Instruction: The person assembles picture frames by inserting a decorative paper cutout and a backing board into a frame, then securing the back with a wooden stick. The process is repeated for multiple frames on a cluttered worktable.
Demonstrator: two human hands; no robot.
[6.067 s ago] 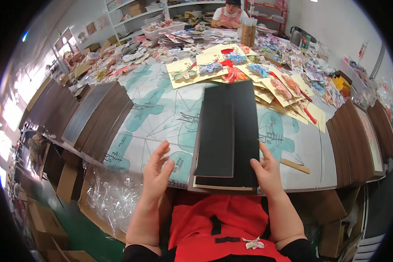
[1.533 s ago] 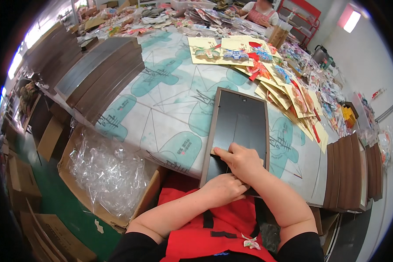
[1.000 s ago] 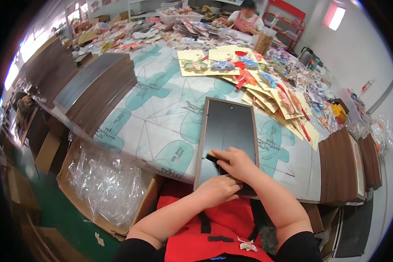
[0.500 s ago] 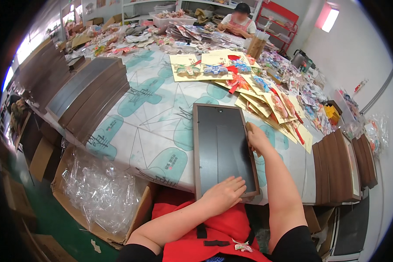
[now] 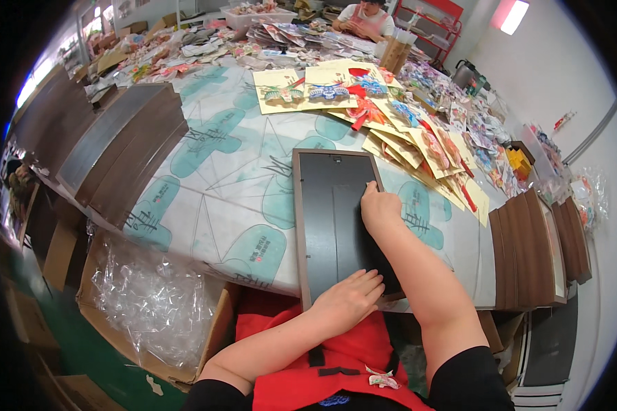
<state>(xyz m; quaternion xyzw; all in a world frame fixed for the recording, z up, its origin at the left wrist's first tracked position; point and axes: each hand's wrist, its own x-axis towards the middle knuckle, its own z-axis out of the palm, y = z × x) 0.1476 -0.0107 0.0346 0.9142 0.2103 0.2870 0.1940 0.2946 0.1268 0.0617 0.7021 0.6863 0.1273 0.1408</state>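
A brown picture frame (image 5: 297,226) lies face down at the table's near edge, its black backing board (image 5: 319,205) upward. Small metal tabs show along the frame's inner left edge, and a hanger sits at its far end. My left hand (image 5: 349,299) rests flat on the near end of the backing, fingers stretched out together. Curled at the frame's right side, my right hand (image 5: 381,207) has its fingertips against the inner edge, partway up. The hand itself hides what lies beneath its fingers.
Yellow cards (image 5: 281,92) with colourful butterfly-shaped pieces and red tassels lie beyond the frame. Stacked brown frames stand at left (image 5: 127,137) and right (image 5: 521,253). A cardboard box (image 5: 219,322) of clear plastic wrappers sits below left. Another person (image 5: 367,24) sits across the cluttered table.
My right hand has shifted left from the frame's outer right side onto its inner edge. My left hand stays on the backing. The whole view has tilted slightly.
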